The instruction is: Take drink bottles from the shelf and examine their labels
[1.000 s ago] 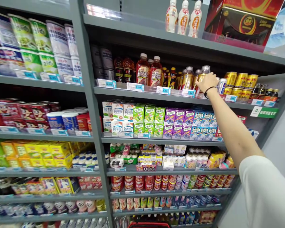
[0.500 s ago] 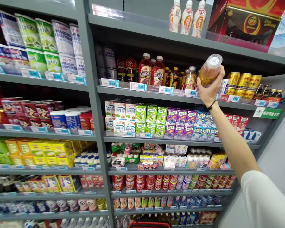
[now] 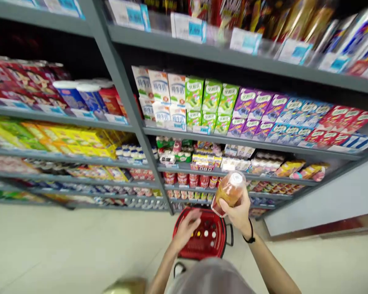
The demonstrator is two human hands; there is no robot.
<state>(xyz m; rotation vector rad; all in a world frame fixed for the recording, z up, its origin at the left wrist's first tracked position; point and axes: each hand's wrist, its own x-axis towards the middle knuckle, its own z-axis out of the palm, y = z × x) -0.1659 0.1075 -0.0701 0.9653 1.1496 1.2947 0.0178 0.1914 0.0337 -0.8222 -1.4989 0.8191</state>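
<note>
My right hand [image 3: 239, 210] is wrapped round a clear plastic bottle [image 3: 228, 192] of amber drink with a pale round end facing up. The bottle is tilted and held in front of the lower shelves, above the right part of a red shopping basket [image 3: 223, 239]. Over the left side of that basket is my left hand [image 3: 186, 230], slightly blurred, fingers apart and nothing in it. Several bottles with white, yellow and dark caps [image 3: 206, 233] stand inside the basket.
Grey shelves [image 3: 184, 134] full of drinks rise in front. Milk cartons [image 3: 161, 87] and green, purple, blue and red drink cartons line one of them. A grey post [image 3: 122, 81] divides the racks. The pale floor [image 3: 79, 245] lies below, with a white panel [image 3: 322, 200] at the right.
My view has tilted down to the floor and basket. My right hand has brought the bottle down from the upper shelf. My left hand has come into view over the basket.
</note>
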